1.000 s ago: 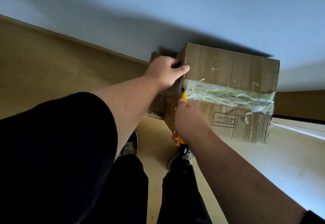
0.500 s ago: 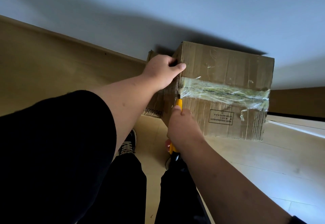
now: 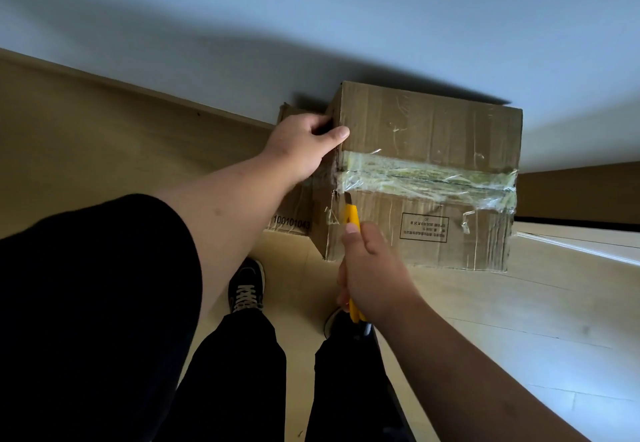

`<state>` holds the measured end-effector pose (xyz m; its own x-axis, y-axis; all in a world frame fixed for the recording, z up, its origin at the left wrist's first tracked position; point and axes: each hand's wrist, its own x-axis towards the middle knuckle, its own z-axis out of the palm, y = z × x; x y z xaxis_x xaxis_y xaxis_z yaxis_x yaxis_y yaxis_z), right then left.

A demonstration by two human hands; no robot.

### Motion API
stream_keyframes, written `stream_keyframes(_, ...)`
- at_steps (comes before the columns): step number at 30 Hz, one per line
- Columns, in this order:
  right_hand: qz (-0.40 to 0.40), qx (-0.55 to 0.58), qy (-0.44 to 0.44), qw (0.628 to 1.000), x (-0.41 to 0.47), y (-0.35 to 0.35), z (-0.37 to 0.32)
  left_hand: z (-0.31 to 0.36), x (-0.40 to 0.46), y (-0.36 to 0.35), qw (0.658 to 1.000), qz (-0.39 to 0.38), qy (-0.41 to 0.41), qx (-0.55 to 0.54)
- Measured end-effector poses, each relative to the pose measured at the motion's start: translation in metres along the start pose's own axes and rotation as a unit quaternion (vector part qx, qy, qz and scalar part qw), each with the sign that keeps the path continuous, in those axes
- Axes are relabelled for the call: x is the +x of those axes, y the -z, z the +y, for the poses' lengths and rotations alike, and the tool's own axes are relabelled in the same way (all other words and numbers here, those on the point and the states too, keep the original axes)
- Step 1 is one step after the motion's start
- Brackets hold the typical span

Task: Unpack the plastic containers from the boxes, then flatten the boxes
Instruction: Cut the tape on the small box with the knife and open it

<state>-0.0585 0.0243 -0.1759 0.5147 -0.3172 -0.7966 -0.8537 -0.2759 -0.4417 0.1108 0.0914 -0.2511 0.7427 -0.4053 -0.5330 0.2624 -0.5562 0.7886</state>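
Observation:
A closed brown cardboard box (image 3: 429,129) stands on the floor against the wall, its top seam covered by wide clear tape (image 3: 426,178). My left hand (image 3: 304,143) grips the box's upper left corner, thumb on top and fingers over the side. My right hand (image 3: 374,268) grips a yellow utility knife (image 3: 352,216), whose blade tip meets the left end of the tape near the box's edge. A second cardboard box (image 3: 292,213) with a printed number sits behind the first, to its left, mostly hidden. No plastic containers are visible.
The pale wooden floor (image 3: 519,320) stretches to the right. A white wall (image 3: 311,25) with a wooden skirting rises just behind the boxes. My two feet in dark sneakers (image 3: 246,289) stand close in front of the box.
My right hand has slid the knife back and to the right, so the blade now sits at the tape's left end on top. The left hand keeps its hold on the corner.

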Motion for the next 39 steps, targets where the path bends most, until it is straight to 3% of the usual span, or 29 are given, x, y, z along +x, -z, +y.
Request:
stream_keyframes(3,0.013,-0.037,0.06,0.997,0.008,0.025,0.006,-0.005,-0.002,-0.003,0.998,0.001,0.028,-0.049)
stream_keyframes(5,0.023,-0.128,0.102,0.986,0.021,0.048,0.005,-0.008,-0.004,-0.003,0.997,-0.017,0.034,-0.068)
stream_keyframes(10,0.051,-0.338,0.172,0.924,0.053,0.096,-0.011,-0.003,-0.006,0.0,0.985,-0.033,0.056,-0.158)
stream_keyframes(16,0.016,-0.488,0.22,0.844,0.062,0.114,-0.039,-0.003,-0.002,-0.004,0.988,-0.04,0.067,-0.136)
stream_keyframes(20,0.006,-0.515,0.231,0.825,0.062,0.112,-0.042,-0.005,-0.002,-0.005,0.986,-0.042,0.069,-0.143)
stream_keyframes(30,0.04,-0.519,0.222,0.825,0.063,0.091,-0.044,-0.012,0.002,-0.004,0.984,-0.047,0.078,-0.15)
stream_keyframes(39,0.032,-0.54,0.201,0.817,0.06,0.096,-0.051,-0.009,0.004,-0.004,0.994,-0.056,0.051,-0.076)
